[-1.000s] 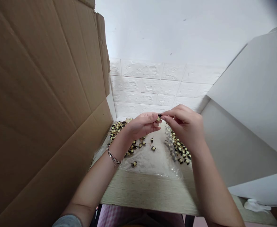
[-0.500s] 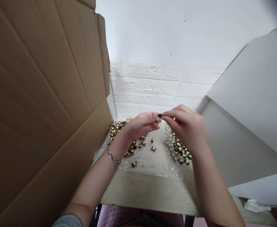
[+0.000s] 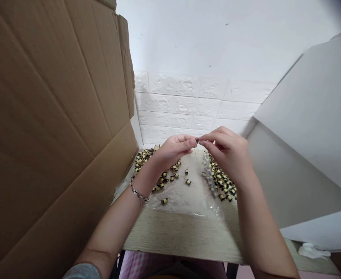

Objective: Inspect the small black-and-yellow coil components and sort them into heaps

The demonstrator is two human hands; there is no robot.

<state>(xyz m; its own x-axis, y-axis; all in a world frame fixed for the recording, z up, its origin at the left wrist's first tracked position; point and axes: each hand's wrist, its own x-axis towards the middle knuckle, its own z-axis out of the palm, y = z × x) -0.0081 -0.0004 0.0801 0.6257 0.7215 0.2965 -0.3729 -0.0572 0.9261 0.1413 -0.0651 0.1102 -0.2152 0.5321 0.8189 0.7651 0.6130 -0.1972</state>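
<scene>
My left hand (image 3: 174,150) and my right hand (image 3: 225,152) meet in the air above the table, fingertips together. Between them is a tiny coil component (image 3: 197,140), mostly hidden by my fingers, with only a small dark end showing. More of these yellow-and-black coil components lie on a clear plastic sheet (image 3: 185,199). One heap (image 3: 143,159) sits under and beyond my left hand, and another (image 3: 221,180) sits under my right. A few loose ones, such as (image 3: 188,182), lie between them.
The plastic lies on a pale wood-grain table (image 3: 182,234). A large brown cardboard sheet (image 3: 51,128) stands along the left, a white brick-pattern wall (image 3: 182,104) at the back, and a white panel (image 3: 304,131) at the right. A chain bracelet (image 3: 138,193) circles my left wrist.
My hands have risen slightly and come closer together. The yellow body of the component, visible earlier at my left fingertips, is now hidden by my fingers.
</scene>
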